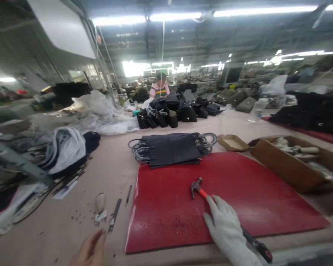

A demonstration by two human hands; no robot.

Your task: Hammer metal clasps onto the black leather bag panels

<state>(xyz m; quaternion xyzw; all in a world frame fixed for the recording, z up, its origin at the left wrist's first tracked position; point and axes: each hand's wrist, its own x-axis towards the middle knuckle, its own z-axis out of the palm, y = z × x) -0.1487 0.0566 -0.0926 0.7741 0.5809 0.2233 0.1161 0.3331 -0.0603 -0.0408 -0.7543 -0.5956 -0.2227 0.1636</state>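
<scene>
My right hand (pixel 224 221), in a pale knit glove, grips a claw hammer (pixel 202 192) by its handle. The hammer's head rests on or just above a red board (pixel 238 184), and the dark handle end sticks out behind my wrist. My left hand (pixel 90 249) is bare and only partly in view at the bottom edge, fingers loosely extended with nothing seen in them. Just beyond it are a dark flat strip (pixel 115 215), a thin metal rod (pixel 128 195) and a rounded tan object (pixel 100 203). A stack of black bag panels (pixel 172 147) with braided handles overlaps the board's far edge.
At right stands a brown box (pixel 285 166) holding white items, near a shallow cardboard tray (pixel 233 142). Black bags (pixel 187 112) line the table's far side, where a person (pixel 160 88) sits. Clear plastic wrapping (pixel 100 114) and grey cloth (pixel 69 147) pile up at left.
</scene>
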